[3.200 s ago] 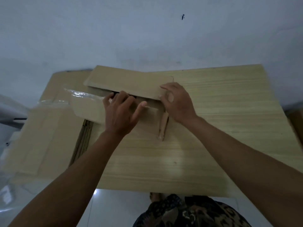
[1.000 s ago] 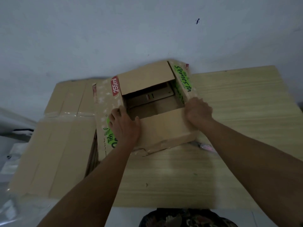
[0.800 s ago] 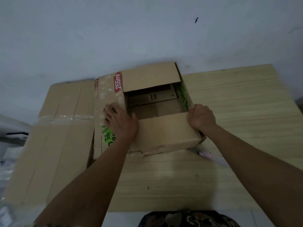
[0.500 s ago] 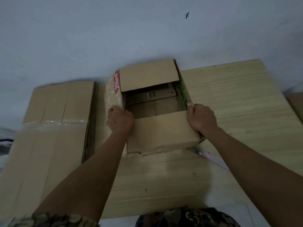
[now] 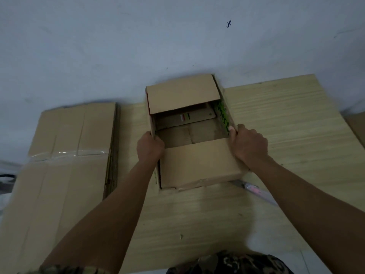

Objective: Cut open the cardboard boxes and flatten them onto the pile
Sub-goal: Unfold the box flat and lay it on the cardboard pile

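- Against the far wall, at the middle of a pale wooden worktop, stands a brown cardboard box, upright and open at the top, its near and far flaps folded partly inward over the opening.
- Both hands grasp this box: the left hand curls its fingers over the left wall's top edge, and the right hand curls over the right wall's top edge, beside green lettering.
- Neither hand holds a blade; a pink-handled cutter lies on the worktop just beside the box's near right corner, partly under the right forearm.
- Left of the box, apart from it, a pile of flattened cardboard lies flat, with a strip of clear tape across it.
- Likely risks: the box looks still held together at its bottom, so pressing the walls to collapse it could crumple or tear the board instead of folding it flat.
- Another hazard: the right arm could nudge or drag across the cutter if it sweeps back without looking.
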Demonstrator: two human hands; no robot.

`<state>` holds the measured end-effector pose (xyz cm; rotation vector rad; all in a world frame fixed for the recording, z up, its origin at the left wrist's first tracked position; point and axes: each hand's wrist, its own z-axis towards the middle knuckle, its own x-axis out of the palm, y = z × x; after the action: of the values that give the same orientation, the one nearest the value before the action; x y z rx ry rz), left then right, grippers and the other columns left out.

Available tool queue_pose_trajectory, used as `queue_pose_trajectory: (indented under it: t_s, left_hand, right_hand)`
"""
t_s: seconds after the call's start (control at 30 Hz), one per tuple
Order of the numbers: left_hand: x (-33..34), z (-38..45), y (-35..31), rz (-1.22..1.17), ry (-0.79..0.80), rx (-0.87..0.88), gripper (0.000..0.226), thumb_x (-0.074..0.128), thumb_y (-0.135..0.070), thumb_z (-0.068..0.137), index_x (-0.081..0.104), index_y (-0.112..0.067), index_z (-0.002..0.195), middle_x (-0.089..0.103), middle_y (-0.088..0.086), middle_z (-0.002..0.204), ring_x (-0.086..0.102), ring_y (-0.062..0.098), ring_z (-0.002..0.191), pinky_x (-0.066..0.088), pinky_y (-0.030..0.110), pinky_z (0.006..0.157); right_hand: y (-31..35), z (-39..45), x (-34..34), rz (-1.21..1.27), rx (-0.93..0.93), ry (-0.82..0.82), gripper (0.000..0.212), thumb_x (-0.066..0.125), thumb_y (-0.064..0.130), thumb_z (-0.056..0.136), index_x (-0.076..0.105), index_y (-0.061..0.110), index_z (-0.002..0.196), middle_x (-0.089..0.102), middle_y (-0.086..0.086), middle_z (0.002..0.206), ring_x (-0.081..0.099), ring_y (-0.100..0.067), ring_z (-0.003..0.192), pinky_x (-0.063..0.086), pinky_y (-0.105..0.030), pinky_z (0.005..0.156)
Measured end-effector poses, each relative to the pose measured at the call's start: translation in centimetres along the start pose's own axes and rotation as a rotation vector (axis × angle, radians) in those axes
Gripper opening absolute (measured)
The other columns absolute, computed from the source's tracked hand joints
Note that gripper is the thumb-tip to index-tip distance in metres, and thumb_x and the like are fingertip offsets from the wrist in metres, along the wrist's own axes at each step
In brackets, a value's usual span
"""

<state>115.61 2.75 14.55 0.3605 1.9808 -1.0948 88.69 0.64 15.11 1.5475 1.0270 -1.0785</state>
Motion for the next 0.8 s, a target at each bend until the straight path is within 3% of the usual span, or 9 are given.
queue_pose_trajectory:
  t_s: [0.1, 0.2, 0.3, 0.4, 0.5, 0.6, 0.7, 0.77, 0.8]
  left_hand:
    - [-0.5, 0.4, -1.0, 0.231, -0.077, 0.115, 0.068, 0.065, -0.03, 0.09, 0.034, -0.01, 0.147, 0.04, 0.021, 0.148, 0.04, 0.042, 0.136, 0.04, 0.054, 0.104]
    - [-1.2, 1.9, -2.4, 0.341, -0.137, 0.356, 0.09, 0.073, -0.034, 0.088, 0.018, -0.018, 0.158, 0.017, 0.017, 0.163, 0.018, 0.037, 0.15, 0.027, 0.056, 0.115]
    - [-1.3, 4.8, -3.7, 0.455, -0.109, 0.568, 0.087, 0.076, -0.035, 0.086, 0.028, -0.023, 0.157, 0.024, 0.012, 0.164, 0.02, 0.032, 0.151, 0.025, 0.053, 0.119]
    - [-1.2, 7.3, -4.6, 0.51, -0.049, 0.686, 0.073, 0.075, -0.033, 0.087, 0.043, -0.022, 0.151, 0.037, 0.009, 0.159, 0.03, 0.028, 0.148, 0.025, 0.051, 0.119]
    - [-1.3, 8.5, -5.4, 0.541, -0.035, 0.766, 0.052, 0.067, -0.032, 0.094, 0.055, -0.021, 0.144, 0.046, 0.009, 0.153, 0.04, 0.028, 0.143, 0.027, 0.051, 0.115]
    - [-1.7, 8.2, -6.5, 0.482, -0.053, 0.869, 0.04, 0.058, -0.028, 0.101, 0.061, -0.014, 0.138, 0.056, 0.014, 0.144, 0.055, 0.036, 0.128, 0.044, 0.048, 0.101]
    - [-2.7, 7.0, -8.6, 0.396, -0.156, 0.904, 0.034, 0.051, -0.029, 0.106, 0.066, -0.013, 0.132, 0.066, 0.015, 0.131, 0.063, 0.039, 0.113, 0.048, 0.045, 0.092]
    - [-3.5, 6.4, -9.8, 0.386, -0.237, 0.916, 0.032, 0.047, -0.029, 0.107, 0.071, -0.013, 0.123, 0.073, 0.017, 0.115, 0.067, 0.04, 0.099, 0.049, 0.043, 0.084]
    - [-4.0, 6.1, -10.2, 0.401, -0.266, 0.917, 0.033, 0.045, -0.03, 0.107, 0.072, -0.013, 0.118, 0.074, 0.018, 0.106, 0.068, 0.04, 0.092, 0.048, 0.042, 0.079]
  right_hand:
    - [0.1, 0.2, -0.6, -0.013, -0.164, -0.2, 0.046, 0.051, 0.038, 0.1, 0.052, 0.006, 0.133, 0.06, -0.018, 0.13, 0.057, -0.039, 0.117, 0.048, -0.047, 0.084]
    - [1.7, 0.0, -1.1, 0.094, -0.452, -0.387, 0.04, 0.054, 0.03, 0.096, 0.063, 0.005, 0.125, 0.064, -0.015, 0.127, 0.058, -0.034, 0.12, 0.047, -0.046, 0.096]
    - [4.3, -1.5, -1.4, 0.155, -0.622, -0.131, 0.056, 0.034, 0.048, 0.096, 0.067, 0.013, 0.124, 0.068, -0.011, 0.122, 0.059, -0.03, 0.122, 0.037, -0.046, 0.11]
    - [5.4, -2.4, -0.9, -0.028, -0.563, 0.149, 0.079, 0.021, 0.073, 0.085, 0.058, 0.025, 0.136, 0.061, -0.003, 0.136, 0.051, -0.022, 0.132, 0.016, -0.052, 0.122]
    - [4.7, -2.7, -1.4, 0.031, -0.592, -0.048, 0.075, 0.036, 0.079, 0.078, 0.067, 0.024, 0.118, 0.068, 0.001, 0.115, 0.061, -0.021, 0.115, 0.031, -0.048, 0.113]
    - [3.2, -3.3, -3.3, 0.152, -0.686, -0.277, 0.052, 0.056, 0.072, 0.078, 0.065, 0.024, 0.096, 0.068, 0.008, 0.093, 0.063, -0.013, 0.093, 0.034, -0.037, 0.101]
    - [1.8, -5.2, -6.1, 0.211, -0.738, -0.302, 0.045, 0.056, 0.069, 0.082, 0.065, 0.025, 0.083, 0.066, 0.009, 0.073, 0.061, -0.013, 0.071, 0.043, -0.033, 0.088]
    - [1.5, -7.2, -8.4, 0.218, -0.667, -0.187, 0.055, 0.041, 0.073, 0.09, 0.064, 0.027, 0.069, 0.056, 0.006, 0.056, 0.052, -0.013, 0.054, 0.037, -0.028, 0.065]
    - [1.4, -8.2, -9.6, 0.195, -0.604, -0.076, 0.062, 0.034, 0.074, 0.093, 0.062, 0.029, 0.062, 0.053, 0.004, 0.052, 0.049, -0.012, 0.052, 0.032, -0.027, 0.061]
